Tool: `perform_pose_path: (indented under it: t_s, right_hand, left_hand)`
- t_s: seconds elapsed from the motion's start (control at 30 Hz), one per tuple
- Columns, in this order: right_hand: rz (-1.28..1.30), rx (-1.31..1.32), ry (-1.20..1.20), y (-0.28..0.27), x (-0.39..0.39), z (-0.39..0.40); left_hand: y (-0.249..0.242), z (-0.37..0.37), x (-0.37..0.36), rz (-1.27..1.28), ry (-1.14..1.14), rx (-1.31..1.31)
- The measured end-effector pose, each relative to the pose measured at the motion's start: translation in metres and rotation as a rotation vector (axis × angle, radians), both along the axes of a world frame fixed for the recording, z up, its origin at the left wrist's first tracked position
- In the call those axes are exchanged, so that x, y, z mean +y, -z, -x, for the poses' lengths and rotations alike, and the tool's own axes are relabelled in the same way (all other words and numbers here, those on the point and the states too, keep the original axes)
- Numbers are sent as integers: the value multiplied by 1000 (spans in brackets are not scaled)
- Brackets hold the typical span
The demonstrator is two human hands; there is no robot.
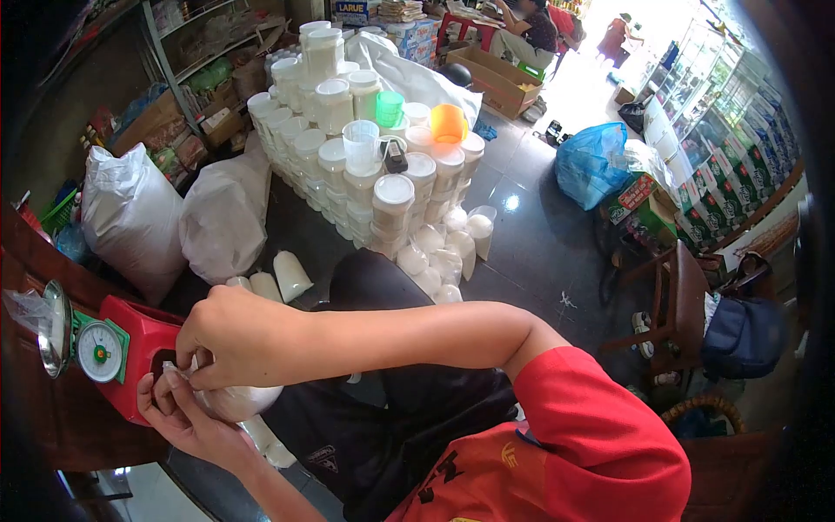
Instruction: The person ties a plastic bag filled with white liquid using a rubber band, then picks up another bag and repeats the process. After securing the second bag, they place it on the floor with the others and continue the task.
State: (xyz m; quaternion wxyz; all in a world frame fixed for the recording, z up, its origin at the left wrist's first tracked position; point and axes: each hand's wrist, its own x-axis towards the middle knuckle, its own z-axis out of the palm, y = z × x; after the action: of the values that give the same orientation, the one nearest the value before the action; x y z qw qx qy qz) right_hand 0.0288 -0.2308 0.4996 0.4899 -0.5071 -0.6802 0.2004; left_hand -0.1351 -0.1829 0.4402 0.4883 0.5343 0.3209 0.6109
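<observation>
A clear plastic bag of white powder or grains (239,402) is between my hands, its neck gathered upward. My left hand (196,426) lies below, its fingers and thumb closed around the gathered neck. From above, my right hand (239,335) pinches at the same neck with curled fingers, and its forearm crosses over the bag. Just behind both hands is a red plastic container (130,317). Beside it stands a green dial scale (102,351) with a metal pan (56,331) holding some clear plastic.
Stacked lidded white tubs (335,157) rise ahead, carrying a green cup (389,108) and an orange cup (449,123). Filled bags (439,252) lie at their foot. Large white sacks (130,217) stand left. A wooden chair (674,296) is at right. A person (526,35) sits far back.
</observation>
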Motion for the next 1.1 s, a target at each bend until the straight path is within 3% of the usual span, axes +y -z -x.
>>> perform_pose_path:
  t_s: [0.1,0.2,0.4,0.73,1.1]
  right_hand:
    - [14,-61,31,2,2,2]
    - [-25,-45,53,14,7,10]
    - [-59,32,72,17,10,11]
    - [4,-45,168,22,18,18]
    - [80,-102,112,18,18,16]
  left_hand:
    - [2,-5,1,-96,-105,36]
    - [-8,-9,0,-176,-54,34]
    - [-6,-8,3,-126,-9,9]
    - [1,-4,6,-168,73,26]
    - [-6,-9,-1,-134,45,24]
